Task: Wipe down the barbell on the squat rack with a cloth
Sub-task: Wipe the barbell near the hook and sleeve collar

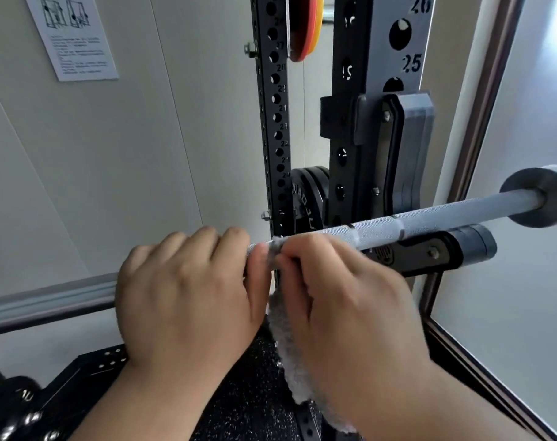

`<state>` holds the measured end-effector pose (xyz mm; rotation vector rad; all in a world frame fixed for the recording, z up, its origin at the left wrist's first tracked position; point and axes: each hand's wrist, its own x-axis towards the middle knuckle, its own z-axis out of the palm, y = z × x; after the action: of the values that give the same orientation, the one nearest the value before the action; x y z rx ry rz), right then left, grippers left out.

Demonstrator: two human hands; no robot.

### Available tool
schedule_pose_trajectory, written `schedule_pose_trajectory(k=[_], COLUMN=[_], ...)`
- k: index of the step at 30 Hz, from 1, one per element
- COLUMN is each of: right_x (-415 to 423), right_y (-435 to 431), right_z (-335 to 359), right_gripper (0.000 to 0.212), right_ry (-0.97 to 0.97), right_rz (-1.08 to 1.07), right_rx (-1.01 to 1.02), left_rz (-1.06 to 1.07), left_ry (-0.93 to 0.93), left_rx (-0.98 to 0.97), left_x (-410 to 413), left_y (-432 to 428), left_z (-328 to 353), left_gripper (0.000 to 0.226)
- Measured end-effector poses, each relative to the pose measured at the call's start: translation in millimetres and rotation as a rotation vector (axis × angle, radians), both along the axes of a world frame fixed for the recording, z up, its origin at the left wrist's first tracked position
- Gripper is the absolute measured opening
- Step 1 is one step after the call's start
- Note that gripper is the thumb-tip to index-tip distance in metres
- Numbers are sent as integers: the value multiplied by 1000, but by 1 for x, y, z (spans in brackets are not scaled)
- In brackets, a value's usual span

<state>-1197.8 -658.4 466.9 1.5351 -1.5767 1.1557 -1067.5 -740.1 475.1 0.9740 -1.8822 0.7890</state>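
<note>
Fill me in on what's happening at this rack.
A person is at the rack with both hands on the barbell. The left hand grips the bar, fingers curled over it. The right hand pinches a grey cloth against the bar, and the rest of the cloth hangs down. The barbell rests on the rack's hook.

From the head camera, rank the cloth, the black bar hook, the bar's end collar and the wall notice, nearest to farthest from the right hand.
1. cloth, pinched in the right hand.
2. bar hook, just to its right.
3. end collar, far right.
4. wall notice, upper left.
</note>
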Motion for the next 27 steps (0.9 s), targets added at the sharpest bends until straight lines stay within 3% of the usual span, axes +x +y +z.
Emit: schedule_pose_trajectory(k=[6, 11, 15, 19, 21, 24, 27], right_x=[-42, -1, -25, 9, 10, -16, -3], right_y=[6, 3, 2, -4, -2, 4, -2], right_z=[19, 11, 37, 32, 30, 43, 46], right_gripper=[18, 7, 14, 16, 14, 21, 17], right_ry=[-154, -39, -143, -19, -14, -87, -31], right_rz=[-97, 26, -37, -25, 17, -90, -97], right_rx=[-20, 75, 124, 206, 240, 256, 221], left_rz=[7, -70, -151, -207, -154, 21, 90], left_ry=[41, 22, 2, 44, 79, 36, -1], left_rx=[-103, -83, -41, 52, 101, 127, 162], left_x=[-3, 0, 10, 19, 28, 32, 29], left_y=[-7, -4, -3, 5, 6, -1, -8], left_z=[1, -8, -11, 6, 18, 27, 26], left_gripper=[45, 39, 41, 37, 34, 42, 49])
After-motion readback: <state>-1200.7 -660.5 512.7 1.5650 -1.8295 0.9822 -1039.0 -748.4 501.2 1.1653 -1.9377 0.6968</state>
